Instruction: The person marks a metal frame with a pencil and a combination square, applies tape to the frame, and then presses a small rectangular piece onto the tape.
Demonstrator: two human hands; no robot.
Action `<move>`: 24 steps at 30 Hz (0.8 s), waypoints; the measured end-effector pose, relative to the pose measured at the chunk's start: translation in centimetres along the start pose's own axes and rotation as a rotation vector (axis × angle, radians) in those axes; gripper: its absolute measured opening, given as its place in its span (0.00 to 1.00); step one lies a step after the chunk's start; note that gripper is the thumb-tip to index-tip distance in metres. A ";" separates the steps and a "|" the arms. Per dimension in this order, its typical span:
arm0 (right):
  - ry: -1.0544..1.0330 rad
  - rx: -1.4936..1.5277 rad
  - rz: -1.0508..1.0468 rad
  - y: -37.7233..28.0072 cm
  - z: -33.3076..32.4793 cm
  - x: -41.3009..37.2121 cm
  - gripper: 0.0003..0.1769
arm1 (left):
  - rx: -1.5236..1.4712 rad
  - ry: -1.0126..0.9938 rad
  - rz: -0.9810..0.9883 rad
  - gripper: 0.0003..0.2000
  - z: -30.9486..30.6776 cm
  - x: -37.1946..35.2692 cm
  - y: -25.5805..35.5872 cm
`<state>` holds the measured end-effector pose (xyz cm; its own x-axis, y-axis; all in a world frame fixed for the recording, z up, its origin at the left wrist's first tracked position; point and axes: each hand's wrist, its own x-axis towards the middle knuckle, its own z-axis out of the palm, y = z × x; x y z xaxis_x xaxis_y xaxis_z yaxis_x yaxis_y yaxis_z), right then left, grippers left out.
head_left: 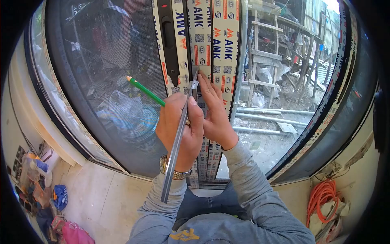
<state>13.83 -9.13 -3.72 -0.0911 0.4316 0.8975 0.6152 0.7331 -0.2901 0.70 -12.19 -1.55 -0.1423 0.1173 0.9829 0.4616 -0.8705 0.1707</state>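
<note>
My left hand (178, 126), with a metal watch (180, 175) on its wrist, is closed around a green pencil (147, 92). The pencil's bare-wood end points up and left. A long narrow metal strip (174, 160), much like a steel ruler, slants across this hand, with my thumb beside it. Its upper end meets the door frame (202, 32), which is covered in AMK-printed film. My right hand (214, 110) rests against the frame beside that end, fingers stretched upward and close together. Whether its palm touches something beneath is hidden.
A black lock plate (167, 36) is set in the frame at left. Mesh screen (109, 49) and glass (280, 154) flank the frame. An orange hose (323, 199) lies coiled at lower right. Bags and a pink cloth (76, 234) lie at lower left.
</note>
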 end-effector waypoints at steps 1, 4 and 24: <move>-0.003 0.002 0.004 0.1 0.0 0.0 0.50 | -0.003 -0.006 -0.018 0.07 -0.1 0.1 0.2; 0.004 0.053 0.010 -0.1 -0.2 0.2 0.49 | -0.008 -0.035 -0.096 0.07 -0.3 0.4 0.8; 0.023 0.170 0.079 -0.7 -0.5 0.7 0.45 | 0.003 -0.022 -0.064 0.06 0.4 0.8 0.6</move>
<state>13.69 -9.60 -2.77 -0.0282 0.4806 0.8765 0.4783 0.7764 -0.4104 1.22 -12.46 -0.66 -0.1525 0.1833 0.9712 0.4551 -0.8592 0.2336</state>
